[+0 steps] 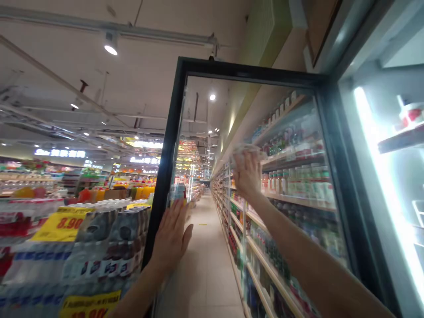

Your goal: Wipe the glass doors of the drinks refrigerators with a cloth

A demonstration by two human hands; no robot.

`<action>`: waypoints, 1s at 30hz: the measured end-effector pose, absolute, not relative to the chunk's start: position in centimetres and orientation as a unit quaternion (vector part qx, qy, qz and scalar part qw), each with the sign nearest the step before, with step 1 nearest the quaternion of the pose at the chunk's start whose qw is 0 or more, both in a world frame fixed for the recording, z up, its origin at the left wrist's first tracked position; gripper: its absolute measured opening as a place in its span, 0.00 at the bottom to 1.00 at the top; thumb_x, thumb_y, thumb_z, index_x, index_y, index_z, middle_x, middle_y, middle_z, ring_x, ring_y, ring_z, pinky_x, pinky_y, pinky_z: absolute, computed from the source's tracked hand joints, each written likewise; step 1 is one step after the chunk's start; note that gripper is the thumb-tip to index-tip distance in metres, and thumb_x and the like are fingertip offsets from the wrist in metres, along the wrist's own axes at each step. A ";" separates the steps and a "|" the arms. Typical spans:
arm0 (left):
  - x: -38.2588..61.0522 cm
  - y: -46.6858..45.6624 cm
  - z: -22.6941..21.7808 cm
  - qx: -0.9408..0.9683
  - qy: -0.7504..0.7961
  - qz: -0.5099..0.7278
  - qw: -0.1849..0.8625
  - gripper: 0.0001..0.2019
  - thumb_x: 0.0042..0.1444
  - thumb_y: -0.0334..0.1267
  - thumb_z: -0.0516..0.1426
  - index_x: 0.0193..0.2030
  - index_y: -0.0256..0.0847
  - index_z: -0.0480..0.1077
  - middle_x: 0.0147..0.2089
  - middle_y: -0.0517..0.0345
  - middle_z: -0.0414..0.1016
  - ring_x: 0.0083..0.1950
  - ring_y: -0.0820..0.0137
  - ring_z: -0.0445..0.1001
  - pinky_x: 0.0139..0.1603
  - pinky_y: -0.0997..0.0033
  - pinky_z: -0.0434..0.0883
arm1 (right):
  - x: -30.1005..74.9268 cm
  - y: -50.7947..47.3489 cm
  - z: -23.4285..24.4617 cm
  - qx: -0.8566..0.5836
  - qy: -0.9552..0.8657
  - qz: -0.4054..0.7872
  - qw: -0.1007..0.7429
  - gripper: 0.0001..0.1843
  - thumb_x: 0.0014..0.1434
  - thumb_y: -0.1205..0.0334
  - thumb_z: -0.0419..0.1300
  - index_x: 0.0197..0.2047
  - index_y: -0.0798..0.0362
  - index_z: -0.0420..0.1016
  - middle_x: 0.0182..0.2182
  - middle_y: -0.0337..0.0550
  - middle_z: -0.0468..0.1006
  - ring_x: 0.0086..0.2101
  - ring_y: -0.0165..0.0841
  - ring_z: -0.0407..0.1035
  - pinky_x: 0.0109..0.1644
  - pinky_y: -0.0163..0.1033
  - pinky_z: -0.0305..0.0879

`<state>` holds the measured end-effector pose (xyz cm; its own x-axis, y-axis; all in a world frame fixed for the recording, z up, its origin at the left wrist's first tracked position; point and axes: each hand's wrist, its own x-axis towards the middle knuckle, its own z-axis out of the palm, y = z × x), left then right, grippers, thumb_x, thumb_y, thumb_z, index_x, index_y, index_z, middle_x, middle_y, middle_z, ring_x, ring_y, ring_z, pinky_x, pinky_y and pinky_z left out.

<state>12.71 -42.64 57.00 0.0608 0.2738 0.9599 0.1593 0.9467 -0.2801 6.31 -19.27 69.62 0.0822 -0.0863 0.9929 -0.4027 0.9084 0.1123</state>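
Note:
A glass cooler door (250,73) with a dark frame stands open in front of me. My left hand (170,232) lies against the left side of the door, its fingers stretched out and the thumb apart. Higher up, my right hand (247,172) presses on the glass with bent fingers. Under its fingertips shows a pale, blurred cloth (255,150), partly hidden by the hand. Reflections and shelves seen through the pane blend with its outline.
Right of the door is the lit cooler interior (410,185) with a shelf (402,138). Stacked packs of bottles (96,265) with yellow price signs (62,223) stand at left. Through the glass, an aisle floor (205,256) runs beside bottle-filled shelves (294,194).

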 end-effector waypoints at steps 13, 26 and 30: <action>16.2 -43.2 56.6 -0.274 -0.660 -0.103 0.692 0.27 0.61 0.36 0.44 0.66 0.44 0.42 0.69 0.46 0.44 0.69 0.61 0.47 0.64 0.54 0.57 | 11.2 -29.3 62.2 0.457 -0.653 -0.015 0.604 0.25 0.60 0.55 0.48 0.61 0.45 0.59 0.63 0.41 0.55 0.64 0.42 0.39 0.64 0.56 0.42; 11.6 -40.6 55.3 -0.093 -0.697 0.038 0.710 0.27 0.60 0.40 0.49 0.65 0.39 0.48 0.67 0.42 0.51 0.70 0.58 0.42 0.66 0.50 0.47 | 6.4 -16.6 59.0 0.251 -0.657 0.021 0.711 0.28 0.59 0.61 0.48 0.64 0.46 0.55 0.62 0.47 0.57 0.64 0.44 0.41 0.61 0.55 0.48; 11.3 -39.9 55.3 -0.080 -0.699 0.035 0.710 0.28 0.59 0.40 0.49 0.66 0.41 0.48 0.67 0.44 0.51 0.70 0.57 0.43 0.66 0.47 0.45 | 6.0 -15.0 59.0 0.225 -0.664 0.030 0.713 0.26 0.60 0.60 0.46 0.62 0.45 0.57 0.61 0.47 0.60 0.63 0.43 0.43 0.61 0.57 0.47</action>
<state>11.28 -39.93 55.26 0.0204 0.1623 0.9865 0.0618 0.9846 -0.1633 5.97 -14.97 58.98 0.1168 -0.2556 0.9597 -0.3411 0.8972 0.2805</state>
